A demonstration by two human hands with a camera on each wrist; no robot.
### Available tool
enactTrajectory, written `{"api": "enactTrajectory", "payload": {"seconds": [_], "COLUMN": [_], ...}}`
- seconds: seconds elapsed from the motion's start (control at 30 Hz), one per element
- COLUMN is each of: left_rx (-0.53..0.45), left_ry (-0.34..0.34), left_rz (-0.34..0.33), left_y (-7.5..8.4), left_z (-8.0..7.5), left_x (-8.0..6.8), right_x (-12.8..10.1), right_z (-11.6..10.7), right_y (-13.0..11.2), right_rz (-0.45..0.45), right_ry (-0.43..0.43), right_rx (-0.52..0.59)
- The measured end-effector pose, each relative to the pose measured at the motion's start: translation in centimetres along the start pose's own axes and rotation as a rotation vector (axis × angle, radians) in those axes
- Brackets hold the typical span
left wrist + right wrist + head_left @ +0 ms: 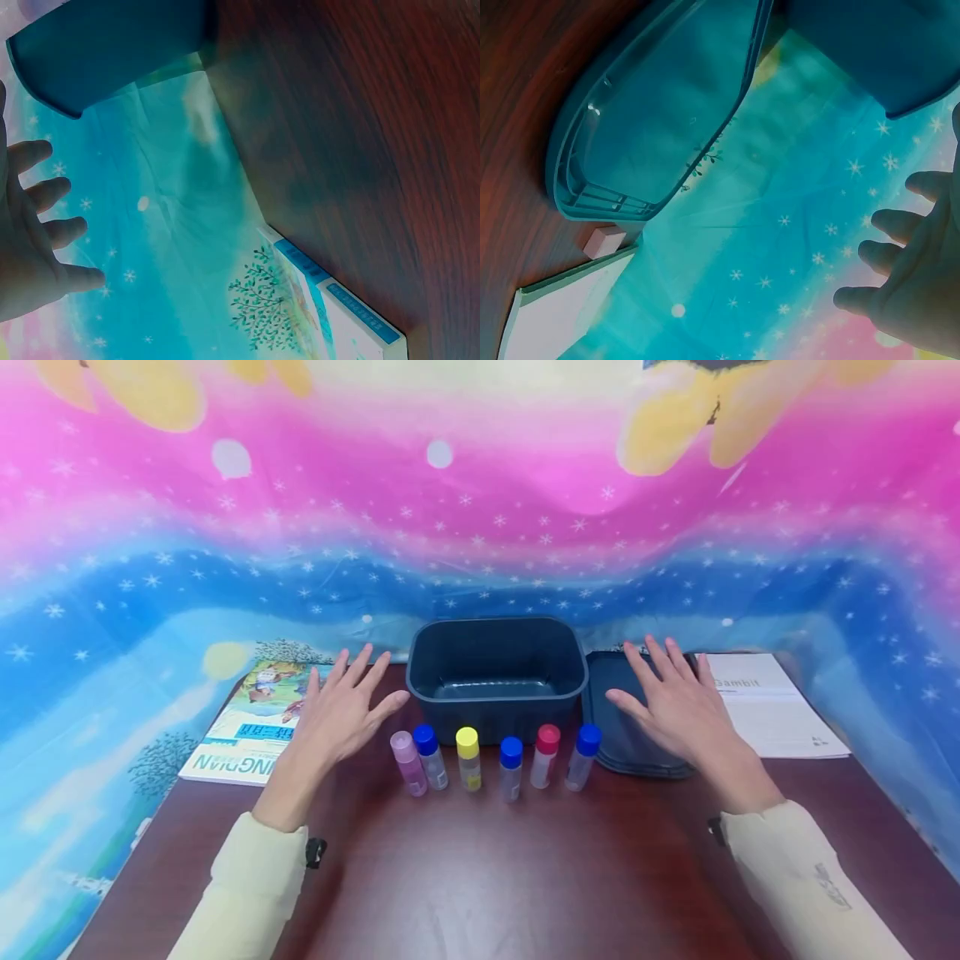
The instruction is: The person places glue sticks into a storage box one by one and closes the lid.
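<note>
A dark blue bin (497, 675) stands at the back middle of the table, and its empty inside shows. In front of it stands a row of small clear bottles: a pink-capped one (408, 764), a blue-capped one (431, 757), a yellow-capped one (468, 758), another blue-capped one (511, 768), a red-capped one (545, 755) and a third blue-capped one (582, 757). My left hand (341, 710) hovers open with spread fingers left of the bin, holding nothing. My right hand (675, 706) hovers open above the bin's lid (622, 727), fingers spread.
A picture book (251, 727) lies at the back left and a white paper sheet (772, 702) at the back right. The brown table (510, 877) is draped behind with a pink and blue starry cloth (480, 527). A small pink block (604, 242) lies by the lid.
</note>
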State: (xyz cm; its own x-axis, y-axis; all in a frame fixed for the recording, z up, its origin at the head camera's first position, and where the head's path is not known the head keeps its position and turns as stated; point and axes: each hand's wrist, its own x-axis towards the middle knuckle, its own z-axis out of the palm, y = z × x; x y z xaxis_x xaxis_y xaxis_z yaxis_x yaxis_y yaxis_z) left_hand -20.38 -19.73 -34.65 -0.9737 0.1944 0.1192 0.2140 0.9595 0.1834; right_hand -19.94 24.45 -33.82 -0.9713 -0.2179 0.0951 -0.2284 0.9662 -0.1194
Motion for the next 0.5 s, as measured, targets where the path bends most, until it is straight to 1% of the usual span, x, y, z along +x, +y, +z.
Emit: {"api": "enactTrajectory", "payload": {"seconds": [0.17,0.3,0.37,0.5], "left_rx": [-0.043,-0.101,-0.136,-0.214], "left_ry": [-0.012,-0.029,-0.038,-0.04], "left_rz": [0.012,0.025,0.031,0.038], "left_y": [-0.2,-0.4,-0.5,-0.8], "left_z": [0.2,0.2,0.1,0.1], "left_x": [0.4,0.8,1.0,1.6], "right_x": [-0.5,-0.6,-0.5,-0.4], "right_z": [-0.2,-0.3,-0.5,-0.6], "right_y": [0.2,0.4,0.4,0.3], "right_rz": [0.0,-0.01,-0.022,-0.047], "right_ry": [0.007,0.025,0.038,0.048], "right_rx": [0.01,0.024,0.054,0.147]}}
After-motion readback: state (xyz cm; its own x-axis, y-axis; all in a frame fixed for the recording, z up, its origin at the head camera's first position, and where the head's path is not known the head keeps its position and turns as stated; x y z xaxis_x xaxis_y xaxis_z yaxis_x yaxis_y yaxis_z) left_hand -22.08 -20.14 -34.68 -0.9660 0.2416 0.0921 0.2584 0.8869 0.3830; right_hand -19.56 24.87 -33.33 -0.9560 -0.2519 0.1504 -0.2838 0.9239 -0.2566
